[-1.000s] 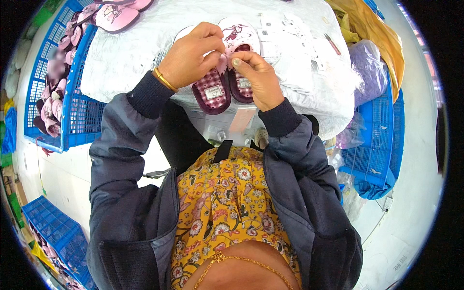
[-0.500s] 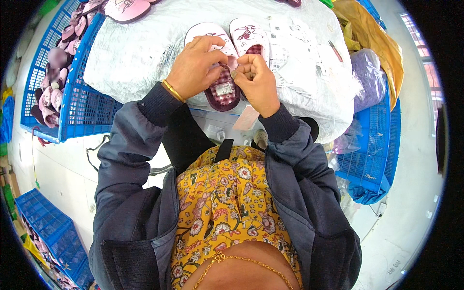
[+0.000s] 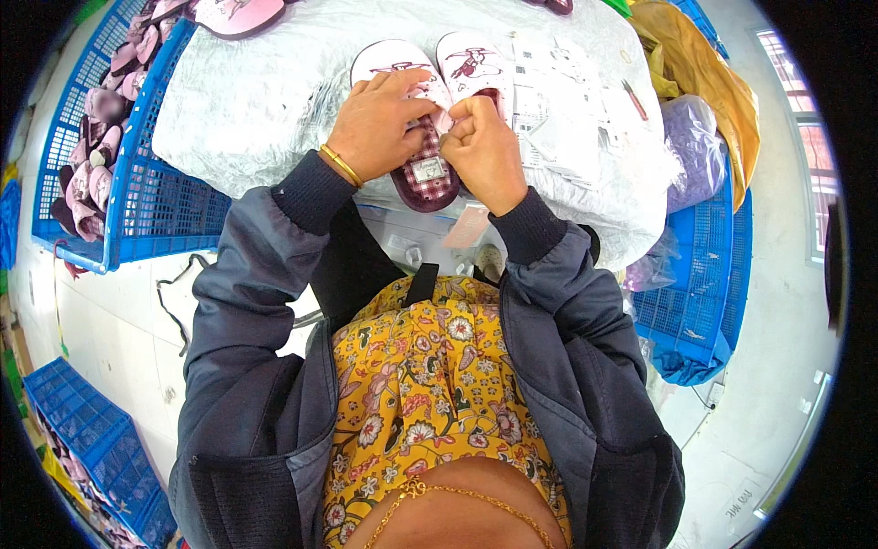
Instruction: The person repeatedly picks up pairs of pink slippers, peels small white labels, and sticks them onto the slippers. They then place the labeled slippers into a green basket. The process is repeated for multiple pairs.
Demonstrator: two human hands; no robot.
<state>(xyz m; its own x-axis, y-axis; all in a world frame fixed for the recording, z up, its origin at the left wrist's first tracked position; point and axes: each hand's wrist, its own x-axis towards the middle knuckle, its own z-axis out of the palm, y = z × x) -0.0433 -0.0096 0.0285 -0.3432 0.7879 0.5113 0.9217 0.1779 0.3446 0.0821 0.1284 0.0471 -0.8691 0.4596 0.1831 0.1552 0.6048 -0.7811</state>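
Note:
A pair of white slippers with dark red drawings and plaid insoles lies on the wrapped table. My left hand [image 3: 380, 123] is closed on the left slipper [image 3: 426, 183], its fingers over the upper and its thumb bent at the opening. Close beside it, at the inner edges of both slippers, my right hand [image 3: 487, 151] is closed in a pinch. What its fingertips hold is hidden. The right slipper [image 3: 471, 66] sits alongside, its heel end covered by my right hand. Below that hand, a pink card tag [image 3: 466, 227] shows at the table's near edge.
The table [image 3: 247, 101] has a plastic-film cover. Printed sheets [image 3: 553, 110] and a small red-handled pointed tool [image 3: 634, 99] lie to the right. Another pink slipper [image 3: 240, 13] rests at the far left. Blue crates [image 3: 169, 174] stand left, some with slippers; more blue crates [image 3: 686, 311] stand right.
My right hand's fingers have curled tighter and it has shifted slightly. My left hand stays over the left slipper, its fingers a little flatter.

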